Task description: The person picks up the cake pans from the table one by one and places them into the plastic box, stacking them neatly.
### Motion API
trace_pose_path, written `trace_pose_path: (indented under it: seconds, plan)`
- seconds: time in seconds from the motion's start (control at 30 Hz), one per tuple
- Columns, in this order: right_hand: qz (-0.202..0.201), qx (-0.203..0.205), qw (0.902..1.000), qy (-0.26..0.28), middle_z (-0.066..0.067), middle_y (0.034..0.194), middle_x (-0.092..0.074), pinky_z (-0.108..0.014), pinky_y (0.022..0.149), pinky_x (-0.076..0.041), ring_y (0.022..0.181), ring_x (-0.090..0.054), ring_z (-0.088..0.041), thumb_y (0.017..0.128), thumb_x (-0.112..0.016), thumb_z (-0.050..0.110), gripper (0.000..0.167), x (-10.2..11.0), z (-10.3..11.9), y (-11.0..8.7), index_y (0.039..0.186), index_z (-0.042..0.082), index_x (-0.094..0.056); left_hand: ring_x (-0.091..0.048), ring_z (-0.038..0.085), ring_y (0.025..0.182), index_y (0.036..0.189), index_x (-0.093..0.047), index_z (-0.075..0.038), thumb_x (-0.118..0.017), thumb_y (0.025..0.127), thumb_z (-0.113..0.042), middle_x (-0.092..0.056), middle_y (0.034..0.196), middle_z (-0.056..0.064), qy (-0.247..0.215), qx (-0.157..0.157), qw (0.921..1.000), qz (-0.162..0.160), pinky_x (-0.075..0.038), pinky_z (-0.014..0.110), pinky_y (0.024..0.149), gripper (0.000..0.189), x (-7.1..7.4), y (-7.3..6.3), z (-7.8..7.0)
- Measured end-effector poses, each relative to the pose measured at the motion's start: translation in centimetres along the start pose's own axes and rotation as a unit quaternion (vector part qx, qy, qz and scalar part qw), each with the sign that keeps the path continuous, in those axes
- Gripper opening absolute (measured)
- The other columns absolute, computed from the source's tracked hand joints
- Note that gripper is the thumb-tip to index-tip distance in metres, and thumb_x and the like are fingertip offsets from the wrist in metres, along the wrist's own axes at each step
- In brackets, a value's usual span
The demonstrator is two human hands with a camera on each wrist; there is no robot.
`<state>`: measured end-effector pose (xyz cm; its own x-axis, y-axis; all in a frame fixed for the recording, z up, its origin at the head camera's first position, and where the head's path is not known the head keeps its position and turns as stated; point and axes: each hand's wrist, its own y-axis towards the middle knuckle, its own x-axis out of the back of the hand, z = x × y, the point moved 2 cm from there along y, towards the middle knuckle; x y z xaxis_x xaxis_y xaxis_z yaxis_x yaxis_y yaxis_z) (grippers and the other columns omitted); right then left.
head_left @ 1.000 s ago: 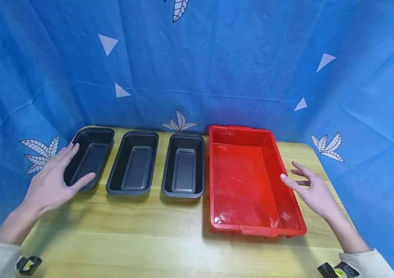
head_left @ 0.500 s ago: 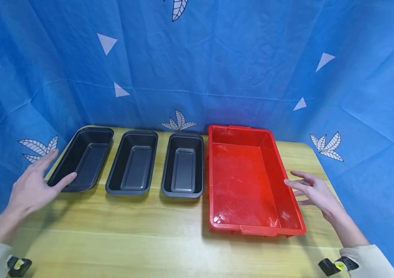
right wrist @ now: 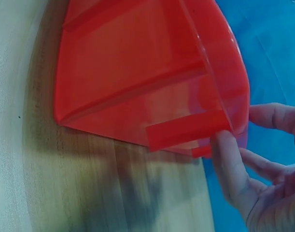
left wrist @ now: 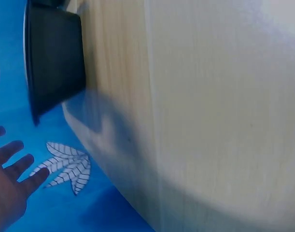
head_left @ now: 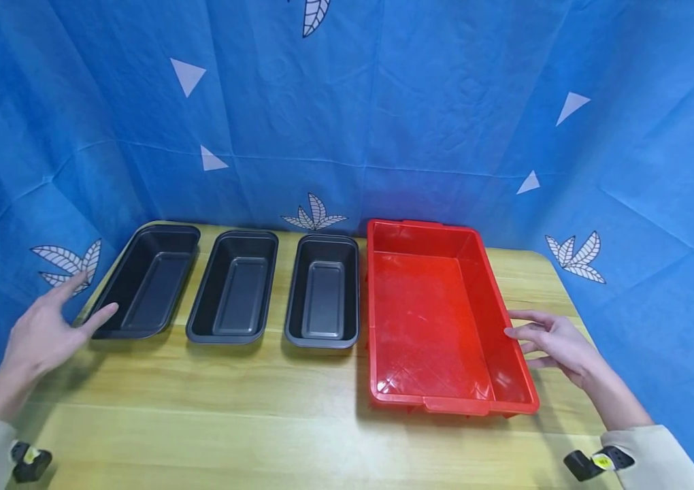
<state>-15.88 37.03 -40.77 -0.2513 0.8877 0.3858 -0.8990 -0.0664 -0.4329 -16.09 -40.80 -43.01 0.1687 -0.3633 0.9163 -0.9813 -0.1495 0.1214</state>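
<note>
At the left in the head view, my left hand point(head_left: 43, 335) hovers with fingers and thumb spread, holding nothing. It is beside the near left corner of a dark loaf pan point(head_left: 154, 289). In the left wrist view, its fingers point(left wrist: 32, 182) show apart from the pan point(left wrist: 55, 55). My right hand point(head_left: 561, 346) is at the right long rim of a red plastic tray point(head_left: 429, 320). Its fingertips are at the rim, with the fingers extended. In the right wrist view, one finger point(right wrist: 229, 164) lies against the outer side of the tray point(right wrist: 137, 63), just under the rim.
Two more dark loaf pans, a middle one point(head_left: 239, 292) and a right one point(head_left: 324, 296), stand in a row left of the tray on the wooden table point(head_left: 249, 422). Nothing is seen in any pan or the tray. A blue printed cloth point(head_left: 347, 102) hangs behind and at both sides.
My left hand has moved left and down, away from over the left pan. My right hand has lowered toward the tray's right rim. The pans and tray have stayed in place.
</note>
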Motion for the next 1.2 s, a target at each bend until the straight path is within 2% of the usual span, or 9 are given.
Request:
trace_pose_path:
  seconds: [0.57,0.63,0.7,0.77,0.83,0.9,0.97,1.07,1.2]
  plan:
    - [0.019,0.01,0.9996,0.019,0.011,0.104,-0.076,-0.04,0.081,-0.069,0.091,-0.078,-0.015,0.103,-0.067,0.026,0.075,0.2,-0.2,0.3,0.16,-0.006,-0.031,-0.044,0.066,0.134,0.166,-0.019,0.001,-0.064,0.102,-0.051,-0.043,0.153,0.043,-0.102,0.045,0.993,0.039,-0.04,0.075,0.105,0.094,-0.5,2.0,2.5]
    - [0.019,0.01,0.9996,0.018,0.01,0.103,-0.076,-0.04,0.081,-0.069,0.09,-0.078,-0.016,0.103,-0.067,0.026,0.075,0.2,-0.2,0.3,0.16,-0.006,-0.031,-0.052,0.054,0.135,0.165,-0.023,0.002,-0.064,0.102,-0.052,-0.047,0.151,0.042,-0.107,0.042,0.9923,0.045,-0.049,0.057,0.106,0.093,-0.5,2.4,2.7]
    - [0.021,0.009,0.9995,0.021,0.01,0.103,-0.077,-0.04,0.081,-0.069,0.09,-0.078,-0.016,0.103,-0.067,0.025,0.074,0.3,-0.2,0.3,0.16,-0.006,-0.031,-0.068,0.02,0.119,0.164,-0.026,0.004,-0.065,0.102,-0.05,-0.05,0.148,0.042,-0.113,0.038,0.9916,0.051,-0.054,0.031,0.095,0.091,-0.5,2.9,3.0]
    - [0.021,0.009,0.9995,0.021,0.01,0.104,-0.077,-0.04,0.081,-0.069,0.09,-0.078,-0.016,0.103,-0.067,0.025,0.074,0.3,-0.2,0.3,0.16,-0.006,-0.031,-0.059,-0.014,0.093,0.162,-0.029,0.007,-0.066,0.102,-0.048,-0.053,0.144,0.042,-0.115,0.033,0.9914,0.054,-0.046,0.012,0.074,0.089,-0.6,3.4,3.2]
    - [0.021,0.009,0.9995,0.021,0.01,0.104,-0.077,-0.04,0.081,-0.069,0.091,-0.078,-0.016,0.103,-0.067,0.025,0.074,0.3,-0.3,0.3,0.16,-0.006,-0.031,-0.047,-0.024,0.086,0.16,-0.03,0.009,-0.065,0.102,-0.046,-0.055,0.142,0.042,-0.12,0.03,0.9905,0.06,-0.04,0.007,0.064,0.087,-0.7,3.8,3.2]
    - [0.021,0.007,0.9995,0.021,0.01,0.103,-0.077,-0.04,0.081,-0.069,0.09,-0.078,-0.016,0.103,-0.067,0.026,0.074,0.3,-0.3,0.2,0.16,-0.006,-0.031,-0.057,-0.014,0.089,0.16,-0.031,0.009,-0.064,0.103,-0.047,-0.056,0.141,0.042,-0.123,0.037,0.9893,0.07,-0.041,0.008,0.064,0.087,-0.8,4.2,3.2]
    - [0.021,0.007,0.9995,0.021,0.01,0.104,-0.077,-0.04,0.081,-0.069,0.091,-0.078,-0.016,0.103,-0.067,0.026,0.074,0.3,-0.3,0.2,0.16,-0.006,-0.031,-0.07,0.019,0.103,0.161,-0.031,0.008,-0.062,0.104,-0.048,-0.056,0.141,0.042,-0.127,0.043,0.9877,0.081,-0.042,0.012,0.065,0.086,-0.9,4.5,3.2]
    - [0.022,0.006,0.9996,0.02,0.01,0.104,-0.077,-0.041,0.081,-0.069,0.091,-0.078,-0.016,0.103,-0.067,0.026,0.074,0.4,-0.3,0.2,0.16,-0.006,-0.031,-0.051,0.061,0.128,0.16,-0.032,0.008,-0.06,0.104,-0.05,-0.054,0.143,0.043,-0.131,0.051,0.9858,0.091,-0.042,0.013,0.065,0.085,-1.1,4.9,3.1]
    - [0.022,0.005,0.9996,0.016,0.01,0.104,-0.077,-0.041,0.081,-0.069,0.09,-0.078,-0.016,0.103,-0.067,0.026,0.075,0.4,-0.2,0.3,0.16,-0.006,-0.031,-0.05,0.064,0.129,0.158,-0.035,0.009,-0.059,0.105,-0.05,-0.052,0.144,0.044,-0.13,0.05,0.9852,0.1,-0.047,0.016,0.065,0.083,-1.3,5.6,3.3]
